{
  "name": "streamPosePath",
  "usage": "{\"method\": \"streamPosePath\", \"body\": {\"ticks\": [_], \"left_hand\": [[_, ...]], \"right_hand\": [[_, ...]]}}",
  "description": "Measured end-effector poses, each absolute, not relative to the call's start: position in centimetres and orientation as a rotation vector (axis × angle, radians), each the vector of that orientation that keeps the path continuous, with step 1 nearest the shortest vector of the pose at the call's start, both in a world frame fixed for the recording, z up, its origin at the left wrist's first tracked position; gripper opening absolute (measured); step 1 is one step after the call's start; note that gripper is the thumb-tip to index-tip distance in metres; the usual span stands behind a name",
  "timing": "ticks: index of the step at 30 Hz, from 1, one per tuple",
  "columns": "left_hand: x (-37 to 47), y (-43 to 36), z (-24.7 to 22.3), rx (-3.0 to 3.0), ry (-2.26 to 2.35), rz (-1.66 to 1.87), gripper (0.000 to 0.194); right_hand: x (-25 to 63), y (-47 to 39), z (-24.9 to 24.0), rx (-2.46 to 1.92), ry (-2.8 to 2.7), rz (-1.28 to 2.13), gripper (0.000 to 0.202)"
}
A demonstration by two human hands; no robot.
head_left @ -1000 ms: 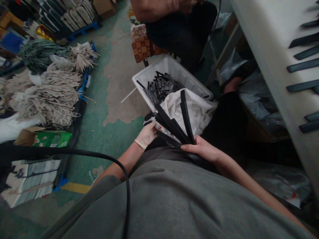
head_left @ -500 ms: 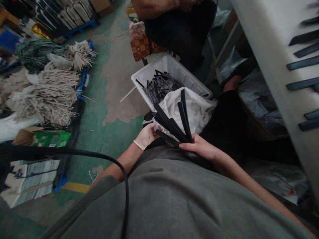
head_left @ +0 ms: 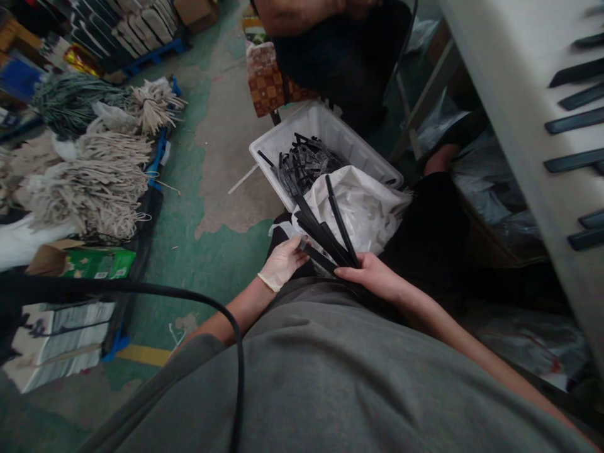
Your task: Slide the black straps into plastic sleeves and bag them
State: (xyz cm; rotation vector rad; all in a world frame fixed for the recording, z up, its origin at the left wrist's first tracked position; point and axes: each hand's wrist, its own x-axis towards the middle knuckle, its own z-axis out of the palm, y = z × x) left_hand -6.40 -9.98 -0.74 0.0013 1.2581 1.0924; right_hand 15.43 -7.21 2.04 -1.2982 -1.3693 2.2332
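Note:
My right hand [head_left: 377, 277] grips a fanned bundle of flat black strips [head_left: 325, 236] by their near ends, over my lap. On my left hand [head_left: 284, 261] is a thin pale glove. Its fingers are closed at the far end of the lowest black strip [head_left: 318, 257], which my right hand also holds. Just beyond the strips, a white sack [head_left: 370, 211] hangs over the near side of a white plastic crate [head_left: 363, 138]. Black strips and clear film [head_left: 309, 160] lie tangled in the crate.
A white table [head_left: 514, 119] with several black strips stands on the right. Another person [head_left: 330, 56] sits beyond the crate. At left, bundles of pale cord [head_left: 94, 182] lie on pallets, near a green box [head_left: 101, 261]. A black cable [head_left: 189, 296] crosses in front of me.
My left hand has shifted slightly right and closed at the end of the lowest strip. In my right hand the fanned strips have swung a little to the left.

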Motion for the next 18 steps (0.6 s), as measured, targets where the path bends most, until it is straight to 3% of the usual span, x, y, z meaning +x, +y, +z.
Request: {"method": "streamPosePath", "body": {"ticks": [6, 12, 18], "left_hand": [[-4.3, -10.8, -0.3, -0.023, 1.146, 0.975, 0.023], [-6.7, -10.0, 1.0, -0.105, 1.241, 1.193, 0.015], [-5.0, -10.9, 0.5, -0.096, 1.192, 1.098, 0.02]], "right_hand": [[13.2, -6.1, 1.9, -1.3, -1.498, 2.057, 0.032], [14.7, -5.6, 3.4, -1.224, -1.799, 2.039, 0.027], [12.3, -4.9, 3.0, -1.334, -1.908, 1.8, 0.024]]}}
